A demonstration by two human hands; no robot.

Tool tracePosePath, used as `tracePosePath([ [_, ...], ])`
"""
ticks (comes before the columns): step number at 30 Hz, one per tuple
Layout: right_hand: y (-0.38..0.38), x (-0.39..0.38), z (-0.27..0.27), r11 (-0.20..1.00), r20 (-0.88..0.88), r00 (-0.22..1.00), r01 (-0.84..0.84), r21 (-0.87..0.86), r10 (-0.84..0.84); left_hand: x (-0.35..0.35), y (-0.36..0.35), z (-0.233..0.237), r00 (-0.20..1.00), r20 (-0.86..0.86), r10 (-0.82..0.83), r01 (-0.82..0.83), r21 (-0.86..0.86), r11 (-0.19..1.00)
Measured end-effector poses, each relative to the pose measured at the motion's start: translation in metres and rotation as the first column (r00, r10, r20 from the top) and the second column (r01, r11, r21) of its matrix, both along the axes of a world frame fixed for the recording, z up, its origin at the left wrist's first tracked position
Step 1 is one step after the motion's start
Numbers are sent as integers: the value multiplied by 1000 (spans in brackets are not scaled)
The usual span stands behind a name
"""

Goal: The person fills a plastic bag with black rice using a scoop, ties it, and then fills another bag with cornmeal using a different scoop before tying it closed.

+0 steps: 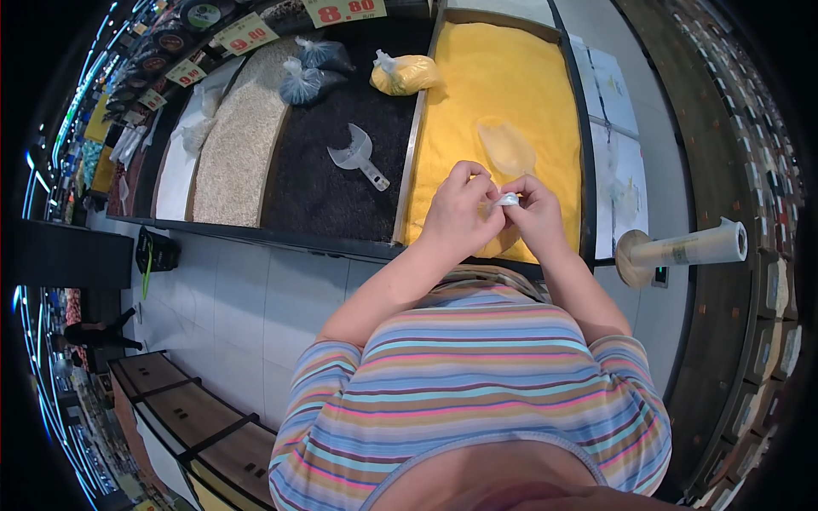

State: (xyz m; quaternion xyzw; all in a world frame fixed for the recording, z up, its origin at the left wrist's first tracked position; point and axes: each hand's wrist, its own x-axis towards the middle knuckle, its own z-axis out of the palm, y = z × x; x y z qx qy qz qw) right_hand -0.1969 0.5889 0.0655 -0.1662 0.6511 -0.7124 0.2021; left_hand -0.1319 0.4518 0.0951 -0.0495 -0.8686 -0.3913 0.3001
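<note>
Over the bin of yellow grain (503, 77), both my hands are close together at a white twisted piece of plastic bag (509, 199). My left hand (464, 211) pinches the plastic from the left with thumb and fingers. From the right, the fingers of my right hand (538, 220) are closed on the same bag end. Most of the bag is hidden beneath my hands. Just beyond them, a clear scoop (507, 147) lies on the yellow grain.
On the black grain (328, 187) lies another clear scoop (354, 155). A knotted bag of yellow grain (405, 75) and two dark-filled bags (305, 83) sit farther back. A bag roll (694, 247) stands at right. Pale grain (243, 145) fills a bin at left.
</note>
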Motion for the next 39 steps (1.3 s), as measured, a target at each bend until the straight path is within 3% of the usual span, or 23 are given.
tracePosePath([
  [4, -3, 2, 1, 999, -4, 1000, 29, -37, -29, 1, 2, 3, 999, 2, 43, -43, -117, 992],
  [9, -8, 5, -1, 986, 51, 996, 75, -147, -68, 0, 6, 8, 998, 53, 42, -40, -41, 998],
  [18, -3, 4, 3, 886, 369, 919, 52, -460, 138, -3, 12, 12, 1000, 6, 12, -12, 53, 999],
  [22, -1, 3, 7, 879, 408, 891, 22, -476, 198, -7, 8, 9, 995, -87, 53, -56, -33, 998],
  [29, -3, -5, 11, 875, 382, 890, -39, -483, 251, -5, -2, 17, 988, 153, 29, -48, 123, 991],
  [32, -7, -6, 16, 861, 405, 869, -46, -507, 285, -5, -5, 15, 969, 247, 5, -75, 276, 958],
  [34, -9, -6, 19, 881, 435, 855, -51, -471, 282, -4, -6, 9, 978, 206, 26, -78, 247, 966],
  [37, -11, -6, 13, 911, 346, 905, -99, -400, 250, -3, -8, 7, 979, 201, 41, -85, 217, 972],
  [39, -14, -4, 11, 925, 308, 924, -106, -366, 228, -2, -9, 6, 964, 263, 33, -90, 209, 974],
])
